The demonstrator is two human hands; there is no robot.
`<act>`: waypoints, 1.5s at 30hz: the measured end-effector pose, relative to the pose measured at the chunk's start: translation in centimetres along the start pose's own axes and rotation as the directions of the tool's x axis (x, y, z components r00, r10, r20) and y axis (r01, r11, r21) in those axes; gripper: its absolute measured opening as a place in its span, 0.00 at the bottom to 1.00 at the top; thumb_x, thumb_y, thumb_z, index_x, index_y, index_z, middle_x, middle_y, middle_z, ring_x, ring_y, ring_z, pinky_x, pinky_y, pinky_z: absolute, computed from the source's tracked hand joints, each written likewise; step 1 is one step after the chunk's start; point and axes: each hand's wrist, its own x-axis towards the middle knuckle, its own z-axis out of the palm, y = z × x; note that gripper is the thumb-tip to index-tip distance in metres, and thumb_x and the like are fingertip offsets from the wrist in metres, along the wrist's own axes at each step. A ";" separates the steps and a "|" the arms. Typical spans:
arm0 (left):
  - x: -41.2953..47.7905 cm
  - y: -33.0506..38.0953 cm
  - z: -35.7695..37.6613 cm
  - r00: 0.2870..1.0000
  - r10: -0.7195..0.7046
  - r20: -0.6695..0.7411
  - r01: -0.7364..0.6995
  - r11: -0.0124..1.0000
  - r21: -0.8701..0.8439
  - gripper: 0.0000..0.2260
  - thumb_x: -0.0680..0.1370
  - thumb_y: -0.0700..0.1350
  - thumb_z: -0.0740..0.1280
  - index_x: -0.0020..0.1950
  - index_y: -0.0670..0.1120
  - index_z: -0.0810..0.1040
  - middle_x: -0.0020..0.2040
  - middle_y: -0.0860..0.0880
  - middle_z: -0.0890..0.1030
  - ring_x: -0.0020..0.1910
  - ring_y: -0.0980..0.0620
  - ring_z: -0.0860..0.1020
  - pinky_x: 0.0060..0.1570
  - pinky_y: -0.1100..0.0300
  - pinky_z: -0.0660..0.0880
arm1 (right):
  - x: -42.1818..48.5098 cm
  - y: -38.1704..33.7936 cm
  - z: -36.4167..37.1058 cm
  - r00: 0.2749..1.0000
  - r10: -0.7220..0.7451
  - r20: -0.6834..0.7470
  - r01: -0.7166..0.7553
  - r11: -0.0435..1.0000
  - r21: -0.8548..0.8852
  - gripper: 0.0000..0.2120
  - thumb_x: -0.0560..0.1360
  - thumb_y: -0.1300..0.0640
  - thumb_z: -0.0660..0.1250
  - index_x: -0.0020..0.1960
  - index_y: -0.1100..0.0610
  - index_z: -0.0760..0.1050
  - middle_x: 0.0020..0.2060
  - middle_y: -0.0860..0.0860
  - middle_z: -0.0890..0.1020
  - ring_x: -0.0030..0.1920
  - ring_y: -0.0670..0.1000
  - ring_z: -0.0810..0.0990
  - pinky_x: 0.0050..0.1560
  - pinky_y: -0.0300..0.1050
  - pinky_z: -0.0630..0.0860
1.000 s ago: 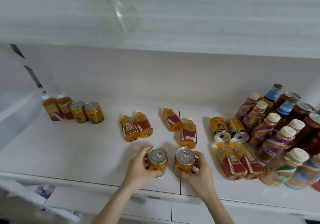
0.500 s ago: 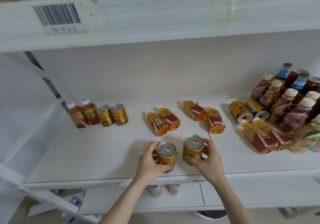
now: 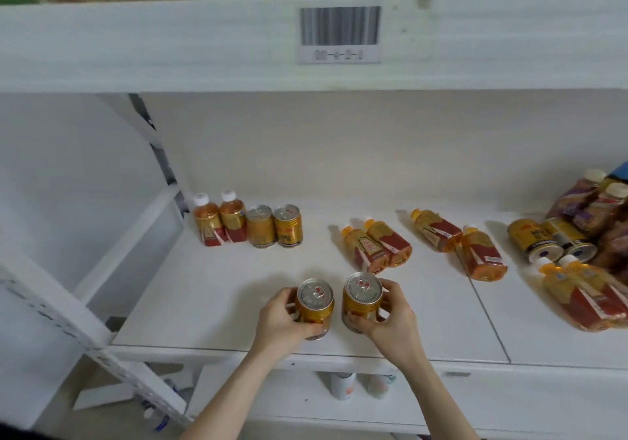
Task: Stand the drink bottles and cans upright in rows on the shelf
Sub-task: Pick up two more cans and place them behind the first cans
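My left hand grips an upright gold can near the shelf's front edge. Beside it my right hand grips a second upright gold can. At the back left a row stands upright: two orange tea bottles and two gold cans. Several orange tea bottles lie on their sides in the middle and to the right. Two gold cans lie flat at the right.
The white shelf board has a seam right of my hands. More tea bottles and brown bottles crowd the far right. An upper shelf with a barcode label hangs overhead. A slanted white upright stands left.
The view has swung left and up, so the shelf contents sit further right. Both hands have kept their cans and shifted them slightly left along the shelf front.
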 end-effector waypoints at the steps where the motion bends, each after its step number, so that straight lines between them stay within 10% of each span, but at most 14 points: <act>1: 0.3 -0.3 -1.2 1.000 0.004 0.006 -0.004 1.000 0.008 0.30 0.53 0.43 0.81 0.52 0.49 0.78 0.49 0.52 0.83 0.49 0.56 0.81 0.48 0.63 0.76 | -0.2 -0.3 1.2 1.000 0.003 -0.007 -0.003 1.000 0.004 0.30 0.59 0.56 0.80 0.54 0.43 0.69 0.46 0.42 0.82 0.47 0.39 0.79 0.46 0.38 0.77; 28: 13.2 -2.9 -12.6 0.996 0.009 0.086 -0.016 0.997 0.077 0.38 0.58 0.44 0.82 0.65 0.50 0.72 0.57 0.51 0.78 0.55 0.48 0.78 0.58 0.48 0.76 | 8.4 -3.8 17.5 0.989 0.129 -0.071 -0.127 0.991 0.037 0.32 0.62 0.63 0.77 0.62 0.53 0.68 0.50 0.49 0.79 0.51 0.50 0.78 0.51 0.48 0.78; 45: 17.3 -3.2 -10.9 0.999 -0.016 0.031 0.015 0.999 0.036 0.32 0.53 0.47 0.82 0.53 0.49 0.74 0.51 0.48 0.82 0.50 0.48 0.81 0.55 0.47 0.78 | 12.8 -2.4 16.6 0.985 0.174 0.009 -0.174 0.980 0.093 0.29 0.63 0.65 0.76 0.60 0.54 0.67 0.53 0.51 0.80 0.51 0.45 0.79 0.45 0.39 0.76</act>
